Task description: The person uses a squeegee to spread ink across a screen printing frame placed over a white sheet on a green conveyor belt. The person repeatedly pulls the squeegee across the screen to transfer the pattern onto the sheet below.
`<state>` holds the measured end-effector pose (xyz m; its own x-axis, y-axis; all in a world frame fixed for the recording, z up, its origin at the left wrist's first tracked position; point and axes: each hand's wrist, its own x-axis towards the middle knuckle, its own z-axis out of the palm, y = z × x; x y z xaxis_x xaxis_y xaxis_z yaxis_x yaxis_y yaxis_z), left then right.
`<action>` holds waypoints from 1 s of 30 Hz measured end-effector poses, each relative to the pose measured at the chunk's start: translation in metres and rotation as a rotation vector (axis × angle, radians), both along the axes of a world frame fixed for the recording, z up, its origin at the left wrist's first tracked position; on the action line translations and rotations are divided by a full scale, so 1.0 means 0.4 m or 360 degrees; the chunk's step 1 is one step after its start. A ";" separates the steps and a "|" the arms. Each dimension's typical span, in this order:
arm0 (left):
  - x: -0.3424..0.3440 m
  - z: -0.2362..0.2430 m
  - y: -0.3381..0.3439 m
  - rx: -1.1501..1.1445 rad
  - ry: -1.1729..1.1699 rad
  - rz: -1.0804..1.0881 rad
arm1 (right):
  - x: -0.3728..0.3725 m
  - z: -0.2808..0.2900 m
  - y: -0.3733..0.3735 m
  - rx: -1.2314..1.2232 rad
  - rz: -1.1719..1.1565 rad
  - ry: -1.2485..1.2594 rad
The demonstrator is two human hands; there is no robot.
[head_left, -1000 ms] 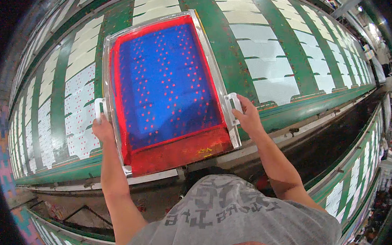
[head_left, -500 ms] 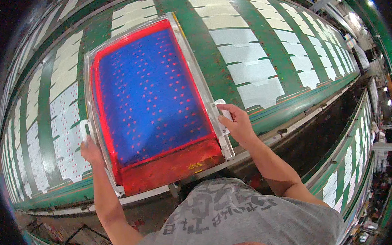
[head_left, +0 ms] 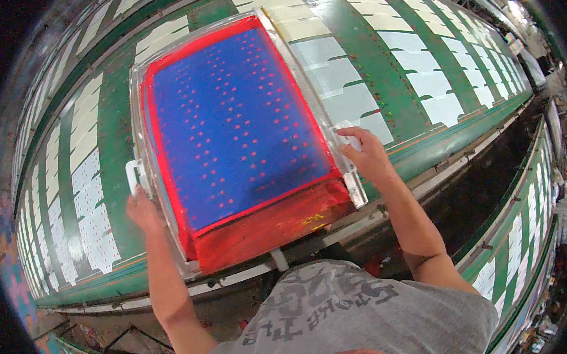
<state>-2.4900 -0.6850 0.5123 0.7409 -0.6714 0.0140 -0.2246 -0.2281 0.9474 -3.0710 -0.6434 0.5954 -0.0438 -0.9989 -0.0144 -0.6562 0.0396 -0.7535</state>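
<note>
A screen-printing frame [head_left: 229, 122] hangs tilted over the green table, with blue mesh, rows of small pink-red dots and a red border. At its near end is a red-stained strip [head_left: 273, 232] with a yellow smear. My left hand [head_left: 144, 211] is closed around the white handle [head_left: 133, 174] on the frame's left side. On the right side, my right hand [head_left: 368, 156] grips the other white handle [head_left: 345, 127], with thumb and fingers bent over it. Whether the frame's underside touches the table is hidden.
Rows of white cut pieces [head_left: 430, 95] and cream ones [head_left: 377, 12] lie on the long green table [head_left: 119, 217]. Left of the frame, white pieces [head_left: 94, 216] bear red dots. A metal rail [head_left: 338, 238] edges the table. Another table [head_left: 494, 288] stands right, across a dark gap.
Both hands have carried the frame to the right along the table. Pieces on the table now show farther left in the view. Both grips are kept.
</note>
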 end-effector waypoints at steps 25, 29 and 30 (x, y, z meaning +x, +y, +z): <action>-0.783 -0.027 0.004 -0.0049 -0.0225 -0.0033 | -0.741 -0.101 0.002 0.0166 -0.0260 -0.0524; -0.766 -0.049 0.013 0.0069 -0.0540 -0.0040 | -0.759 -0.107 0.004 0.0238 -0.0210 -0.0537; -0.762 -0.057 0.013 0.0075 -0.0658 -0.0044 | -0.762 -0.104 0.003 0.0250 -0.0200 -0.0508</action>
<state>-2.7948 -0.6798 0.4896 0.6612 -0.6979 0.2751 -0.5904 -0.2579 0.7648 -3.3756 -0.6424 0.5536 -0.1341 -0.9706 -0.1999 -0.3720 0.2363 -0.8976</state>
